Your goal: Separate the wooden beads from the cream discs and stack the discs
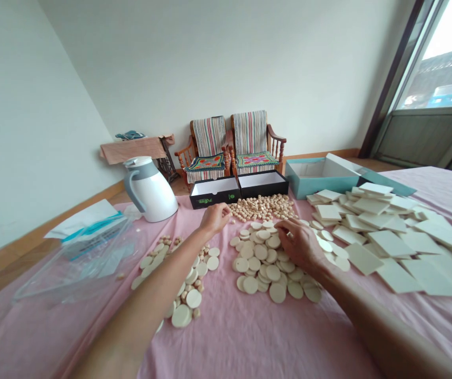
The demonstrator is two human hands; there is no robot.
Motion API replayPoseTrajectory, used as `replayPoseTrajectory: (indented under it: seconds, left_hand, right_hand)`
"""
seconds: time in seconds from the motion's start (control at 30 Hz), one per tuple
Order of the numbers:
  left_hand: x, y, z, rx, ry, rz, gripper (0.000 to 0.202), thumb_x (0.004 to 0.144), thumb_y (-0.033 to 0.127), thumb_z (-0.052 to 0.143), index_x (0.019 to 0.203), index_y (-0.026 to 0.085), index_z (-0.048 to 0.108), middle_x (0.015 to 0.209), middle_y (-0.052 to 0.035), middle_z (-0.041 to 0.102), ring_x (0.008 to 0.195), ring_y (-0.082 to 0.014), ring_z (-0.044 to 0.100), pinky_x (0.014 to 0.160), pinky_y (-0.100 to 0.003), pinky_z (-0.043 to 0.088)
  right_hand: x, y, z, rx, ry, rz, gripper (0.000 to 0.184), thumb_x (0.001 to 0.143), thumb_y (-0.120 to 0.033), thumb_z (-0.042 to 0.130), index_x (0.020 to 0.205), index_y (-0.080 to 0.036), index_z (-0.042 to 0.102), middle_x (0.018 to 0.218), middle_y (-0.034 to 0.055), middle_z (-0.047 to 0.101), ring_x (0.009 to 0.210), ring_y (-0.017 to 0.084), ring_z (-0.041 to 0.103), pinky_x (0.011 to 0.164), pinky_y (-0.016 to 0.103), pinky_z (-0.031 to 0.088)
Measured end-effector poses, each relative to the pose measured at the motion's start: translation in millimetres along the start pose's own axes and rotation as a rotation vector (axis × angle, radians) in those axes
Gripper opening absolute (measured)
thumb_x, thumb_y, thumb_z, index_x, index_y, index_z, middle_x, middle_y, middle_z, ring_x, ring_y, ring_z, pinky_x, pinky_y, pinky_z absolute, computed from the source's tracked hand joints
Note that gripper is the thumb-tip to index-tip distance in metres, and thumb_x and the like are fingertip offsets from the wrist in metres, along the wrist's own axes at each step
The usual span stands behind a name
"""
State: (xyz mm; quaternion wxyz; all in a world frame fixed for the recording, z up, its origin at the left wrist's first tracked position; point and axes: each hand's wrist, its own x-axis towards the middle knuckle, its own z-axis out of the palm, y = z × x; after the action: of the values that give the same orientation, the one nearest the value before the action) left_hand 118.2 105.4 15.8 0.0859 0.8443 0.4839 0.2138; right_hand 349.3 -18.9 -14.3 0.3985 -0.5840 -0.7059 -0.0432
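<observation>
Small wooden beads (263, 208) lay just right of our left hand (216, 217); round discs (261, 251) spread left and near of our right hand (297, 242). We couldn't tell whether either hand's fingers met.

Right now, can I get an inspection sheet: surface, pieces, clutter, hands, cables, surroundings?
Surface: pink cloth, wrinkled.
Pieces: wooden beads heaped in front of two black boxes; round discs piled nearer; discs mixed with beads at left; square tiles at right, near a teal box.
Clutter: white-and-grey jug, clear plastic packaging at left.
Hands: left hand by the beads, right hand at the discs; fingers curled, anything held unclear.
Cables: nothing seen.
Surroundings: two armchairs, draped side table, pale wall.
</observation>
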Motion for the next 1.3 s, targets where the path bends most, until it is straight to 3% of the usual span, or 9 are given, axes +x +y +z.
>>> replayPoseTrajectory:
  seconds: [0.1,0.2,0.3,0.43,0.77,0.93,1.13,1.3]
  left_hand:
    - [1,2,0.4,-0.019,0.086,-0.019,0.022,0.078,0.015,0.049,0.092,0.016,0.067,0.096,-0.007,0.07,0.083,-0.0159,0.064,0.075,-0.025,0.048]
    - [-11,-7,-8.1,-0.028,0.07,-0.011,0.019,0.076,0.015,0.051,0.086,0.015,0.067,0.086,-0.0048,0.071,0.078,-0.0156,0.064,0.072,-0.024,0.048]
    - [-28,-23,-21.4,-0.045,-0.084,0.035,0.014,0.069,0.013,0.057,0.076,0.016,0.068,0.076,-0.0018,0.071,0.072,-0.0146,0.063,0.067,-0.021,0.047]
    - [-48,-38,-37.1,-0.057,-0.364,0.044,0.017,0.064,0.014,0.06,0.078,0.016,0.069,0.073,0.0,0.07,0.069,-0.013,0.062,0.062,-0.018,0.044]
    - [-54,-34,-39.5,0.05,-0.454,0.102,0.02,0.061,0.012,0.057,0.074,0.017,0.07,0.068,0.0,0.069,0.064,-0.0128,0.06,0.056,-0.017,0.04]
    - [-51,-30,-36.2,0.112,-0.401,0.148,0.015,0.058,0.012,0.056,0.065,0.018,0.068,0.064,0.0003,0.067,0.06,-0.0129,0.058,0.054,-0.019,0.038]
    - [-26,-18,-20.8,0.046,-0.192,0.124,0.015,0.057,0.008,0.054,0.061,0.016,0.066,0.064,0.0006,0.067,0.062,-0.0132,0.059,0.057,-0.019,0.041]
    - [4,-2,-0.2,0.0,0.023,0.063,0.02,0.064,0.008,0.055,0.078,0.015,0.067,0.08,-0.0035,0.07,0.073,-0.0149,0.062,0.067,-0.022,0.047]
  right_hand:
    - [0,0,-1,0.006,0.002,0.0,0.018,0.08,-0.017,0.045,0.08,-0.019,0.063,0.077,0.0032,0.062,0.074,0.016,0.053,0.07,0.027,0.038]
    - [0,0,-1,0.004,0.013,0.002,0.019,0.08,-0.017,0.045,0.081,-0.02,0.063,0.077,0.0032,0.062,0.074,0.016,0.054,0.07,0.027,0.039]
    - [0,0,1,-0.011,0.015,0.004,0.019,0.08,-0.017,0.045,0.082,-0.02,0.064,0.079,0.003,0.063,0.073,0.016,0.055,0.069,0.027,0.038]
    - [-1,-1,3,-0.01,-0.007,-0.012,0.021,0.079,-0.017,0.046,0.082,-0.02,0.066,0.079,0.0032,0.064,0.072,0.016,0.055,0.068,0.026,0.038]
    - [0,0,2,-0.014,0.0,-0.014,0.02,0.08,-0.016,0.045,0.081,-0.02,0.065,0.079,0.0034,0.064,0.074,0.017,0.055,0.069,0.027,0.039]
    - [0,-2,1,-0.007,0.001,-0.004,0.02,0.08,-0.016,0.045,0.081,-0.02,0.065,0.079,0.0035,0.063,0.073,0.016,0.055,0.069,0.027,0.039]
    - [-1,-4,1,0.025,-0.021,0.007,0.02,0.081,-0.016,0.045,0.082,-0.019,0.064,0.079,0.0037,0.062,0.073,0.016,0.054,0.071,0.026,0.039]
    - [0,-3,1,0.032,-0.023,0.0,0.019,0.082,-0.017,0.045,0.082,-0.018,0.064,0.078,0.0035,0.061,0.073,0.015,0.054,0.07,0.026,0.038]
